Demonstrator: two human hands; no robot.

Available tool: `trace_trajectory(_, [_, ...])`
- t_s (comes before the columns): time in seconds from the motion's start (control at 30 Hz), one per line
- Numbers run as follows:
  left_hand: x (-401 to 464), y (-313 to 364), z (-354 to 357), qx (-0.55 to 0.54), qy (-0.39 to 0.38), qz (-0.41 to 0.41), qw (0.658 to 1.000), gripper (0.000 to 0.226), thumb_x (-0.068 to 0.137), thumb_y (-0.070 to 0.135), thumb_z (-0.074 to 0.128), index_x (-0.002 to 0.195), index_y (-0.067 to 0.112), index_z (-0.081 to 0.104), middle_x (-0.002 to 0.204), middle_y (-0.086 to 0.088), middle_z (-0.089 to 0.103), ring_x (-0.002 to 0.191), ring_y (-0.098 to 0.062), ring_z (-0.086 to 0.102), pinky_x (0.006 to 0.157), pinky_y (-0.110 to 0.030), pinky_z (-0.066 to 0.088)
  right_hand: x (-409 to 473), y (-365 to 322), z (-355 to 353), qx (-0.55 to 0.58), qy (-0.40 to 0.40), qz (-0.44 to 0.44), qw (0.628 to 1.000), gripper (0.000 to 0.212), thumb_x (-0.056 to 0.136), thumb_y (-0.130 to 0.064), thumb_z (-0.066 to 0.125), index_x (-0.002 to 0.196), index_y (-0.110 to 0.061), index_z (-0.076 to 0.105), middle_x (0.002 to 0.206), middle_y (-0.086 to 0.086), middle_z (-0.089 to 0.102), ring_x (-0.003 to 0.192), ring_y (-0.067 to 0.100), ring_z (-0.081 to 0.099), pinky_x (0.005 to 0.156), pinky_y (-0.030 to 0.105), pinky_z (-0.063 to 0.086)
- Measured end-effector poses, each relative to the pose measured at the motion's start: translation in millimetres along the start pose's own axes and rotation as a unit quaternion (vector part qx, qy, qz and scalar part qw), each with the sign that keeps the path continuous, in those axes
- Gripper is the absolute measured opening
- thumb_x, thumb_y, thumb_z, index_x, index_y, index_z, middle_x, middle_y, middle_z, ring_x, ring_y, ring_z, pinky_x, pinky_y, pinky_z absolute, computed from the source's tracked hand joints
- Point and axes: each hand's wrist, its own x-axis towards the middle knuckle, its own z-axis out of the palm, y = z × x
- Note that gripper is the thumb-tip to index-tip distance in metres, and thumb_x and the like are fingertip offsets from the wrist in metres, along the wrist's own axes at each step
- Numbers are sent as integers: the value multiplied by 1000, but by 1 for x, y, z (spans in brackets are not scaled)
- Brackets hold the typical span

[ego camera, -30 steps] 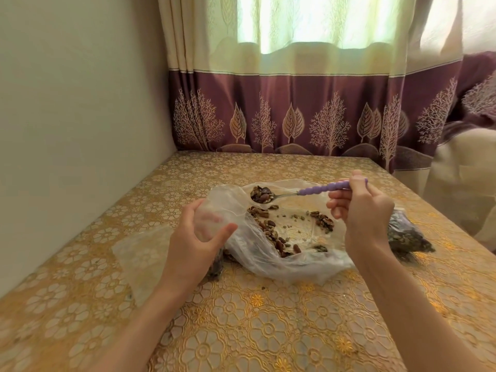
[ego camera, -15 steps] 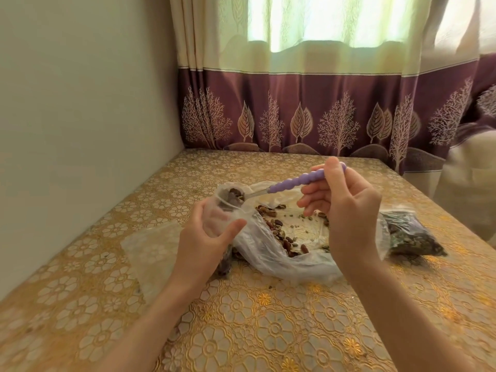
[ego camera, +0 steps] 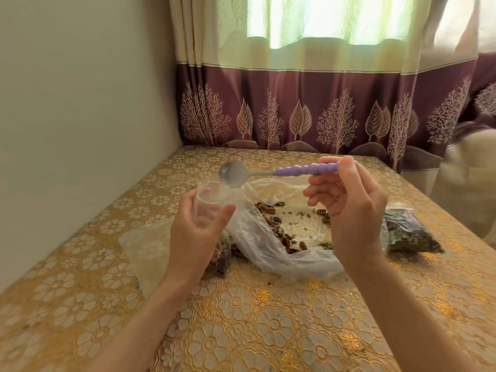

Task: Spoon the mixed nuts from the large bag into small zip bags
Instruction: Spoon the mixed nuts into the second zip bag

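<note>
Flat clear plastic sheet or bag (ego camera: 139, 248): lies on the gold floral tablecloth (ego camera: 241, 318), left of the large bag.
Left hand (ego camera: 193, 234): thumb and fingers curl round the small clear zip bag (ego camera: 212, 208), holding it upright with its mouth open, against the large bag's left edge, as half a second ago; dark nuts show in its bottom below the palm.
Spoon (ego camera: 271, 171): metal bowl with a beaded purple handle; half a second ago the bowl carried nuts at the small bag's mouth, now it is tipped just above that mouth and looks bare.
Large crumpled clear plastic bag (ego camera: 281, 253): lies open on the cloth, the mixed nuts (ego camera: 279, 232) scattered inside it.
Right hand (ego camera: 351, 210): pinches the handle's end above the large bag, raised higher than before.
Filled zip bag of dark nuts (ego camera: 408, 234): lies just right of the large bag.
</note>
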Motion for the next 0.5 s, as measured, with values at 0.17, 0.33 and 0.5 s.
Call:
trace_trajectory(0.17, [-1, 3, -1, -5, 1, -3, 1000, 43, 70, 54, 66, 107, 38, 51, 89, 13, 67, 79, 7, 63, 65, -13, 50, 7, 8, -16, 6, 111, 30, 993, 33, 100, -23, 44, 80, -4, 63, 62, 4, 66, 52, 16, 61, 46, 21, 48])
trace_trajectory(0.33, [-3, 7, -3, -14, 2, 10, 1000, 33, 75, 47, 65, 103, 41, 49, 83, 31, 66, 64, 10, 63, 55, -6, 46, 14, 25, -36, -92, 178, 57, 978, 36, 100, -29, 44, 77, -8, 61, 62, 4, 65, 50, 14, 60, 47, 22, 48])
trace_trajectory(0.5, [-5, 5, -3, -4, -1, 23, 1000, 34, 74, 50, 63, 103, 42, 48, 81, 27, 67, 67, 10, 63, 58, -5, 46, 11, 39, -49, -255, 160, 42, 953, 32, 100, -31, 44, 76, -16, 59, 57, -6, 65, 48, 8, 62, 54, 24, 54])
